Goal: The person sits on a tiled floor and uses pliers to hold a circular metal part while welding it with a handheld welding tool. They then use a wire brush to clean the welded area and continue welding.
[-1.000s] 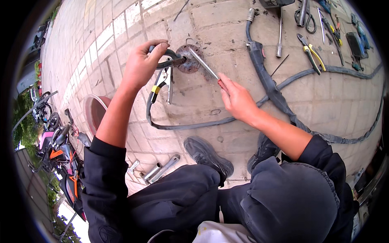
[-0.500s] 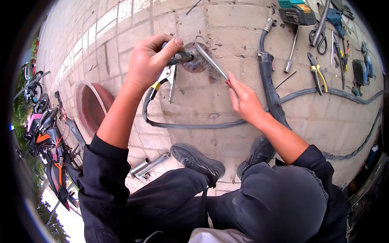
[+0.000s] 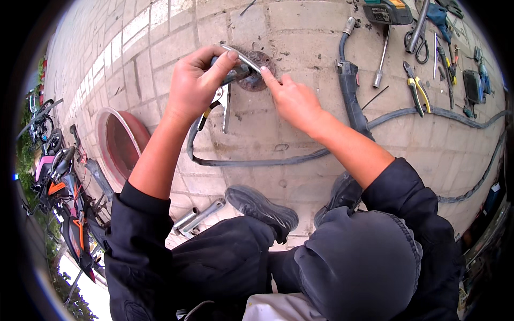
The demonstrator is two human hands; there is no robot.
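Observation:
My left hand (image 3: 198, 80) is closed around a dark metal piece (image 3: 239, 73), holding it over a round rusty plate (image 3: 257, 82) on the paving. My right hand (image 3: 297, 101) grips a slim grey metal file (image 3: 243, 58), its handle now hidden by the fingers. The file slants across the dark piece, close to my left thumb; whether they touch is hard to tell. Just below my left hand lies a metal clamp (image 3: 225, 109) with a black and yellow grip, partly covered by my wrist.
A reddish wheel rim (image 3: 120, 140) stands left of my forearm. Metal tubes (image 3: 199, 216) lie by my shoe. To the right are a torch (image 3: 349, 91) with its cable (image 3: 450, 113), yellow-black pliers (image 3: 416, 90), a socket driver (image 3: 382, 61) and scissors (image 3: 423, 51). Motorcycles (image 3: 69, 208) stand far left.
My right hand has moved left and slightly up, pushing the file across the dark piece toward my left hand. My left hand keeps its hold, nearly in place.

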